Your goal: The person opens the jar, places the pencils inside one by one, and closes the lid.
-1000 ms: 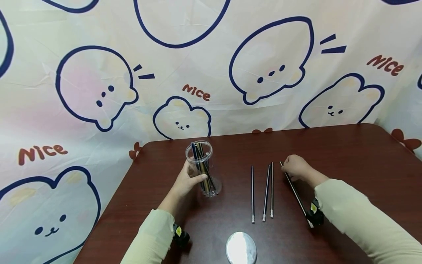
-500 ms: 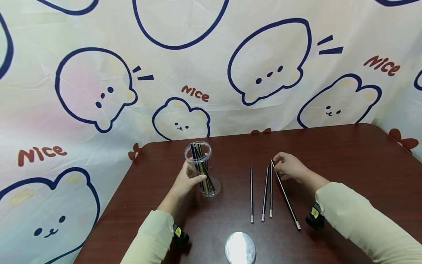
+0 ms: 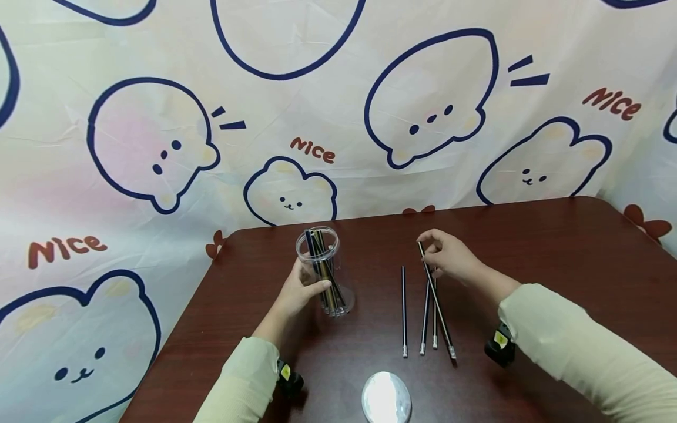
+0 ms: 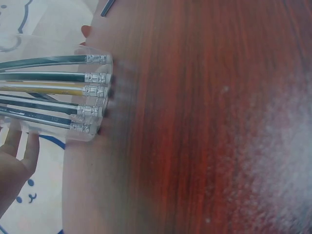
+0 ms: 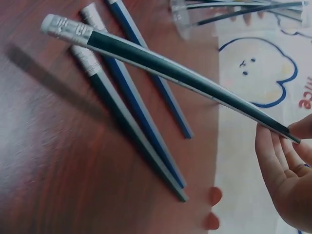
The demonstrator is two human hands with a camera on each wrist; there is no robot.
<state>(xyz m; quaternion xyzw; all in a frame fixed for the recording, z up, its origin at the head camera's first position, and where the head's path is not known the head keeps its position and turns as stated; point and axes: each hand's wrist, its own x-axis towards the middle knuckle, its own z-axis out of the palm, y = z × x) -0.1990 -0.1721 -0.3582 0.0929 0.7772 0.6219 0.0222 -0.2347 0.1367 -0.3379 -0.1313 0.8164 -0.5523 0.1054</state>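
Observation:
My left hand (image 3: 302,289) grips a clear plastic jar (image 3: 318,249) around its side, thumb at the front. Inside it stand several pencils (image 4: 53,90), dark and gold striped, their eraser ends at the jar's bottom. My right hand (image 3: 449,256) pinches a dark green and silver pencil (image 5: 161,66) by its far end, eraser end toward me. This pencil slants over two pencils lying on the table, a blue one (image 5: 131,83) and a green one (image 5: 131,124). To their left lies another blue pencil (image 3: 404,311).
A round, shiny lid (image 3: 386,398) lies at the near middle of the brown table (image 3: 338,358). Behind the table's far edge hangs a printed cloth (image 3: 359,188) with cartoon bears.
My right hand has carried its pencil leftward, from the right of the lying pencils to over two of them. My left hand and the jar have stayed in place.

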